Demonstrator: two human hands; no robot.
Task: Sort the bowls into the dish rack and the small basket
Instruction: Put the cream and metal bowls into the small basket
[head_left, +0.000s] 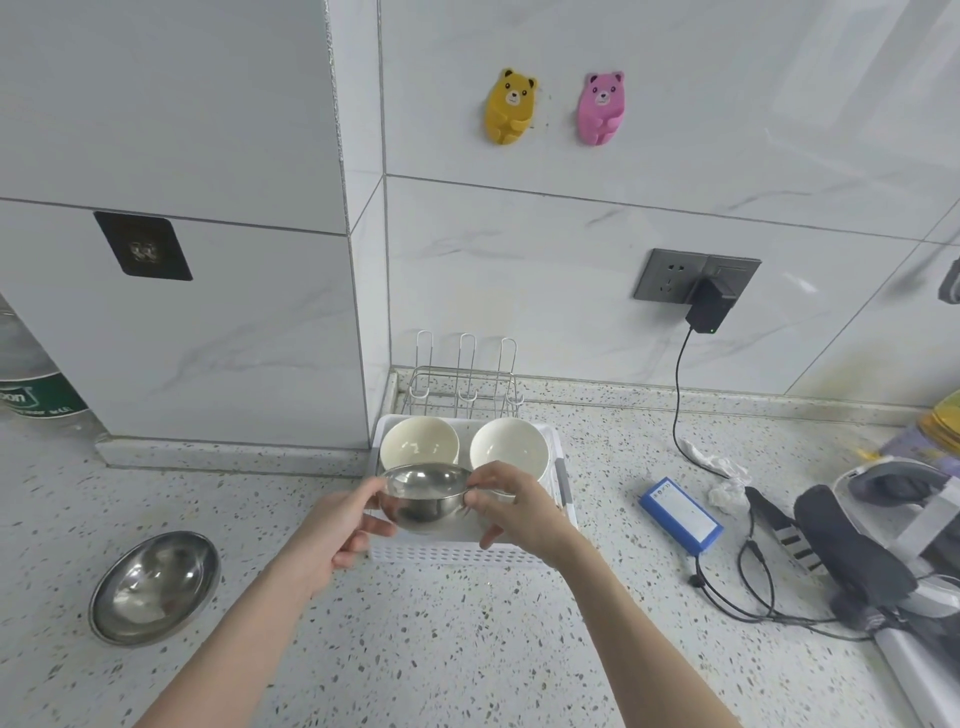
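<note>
Head view: a small steel bowl (423, 499) is held upright by its rim between the left hand (332, 530) and right hand (519, 512), directly above the white basket's (566, 499) empty front half; two white bowls (420, 442) sit behind.

Two white bowls (420, 442) (509, 448) fill the white basket's (566, 499) rear half; its front half lies open. The wire rack (464, 387) stands behind, against the wall. Bare countertop (467, 639) spreads in front.

Home kitchen; speckled countertop (467, 649); marble wall tiles (571, 260); dish rack (462, 384)
</note>
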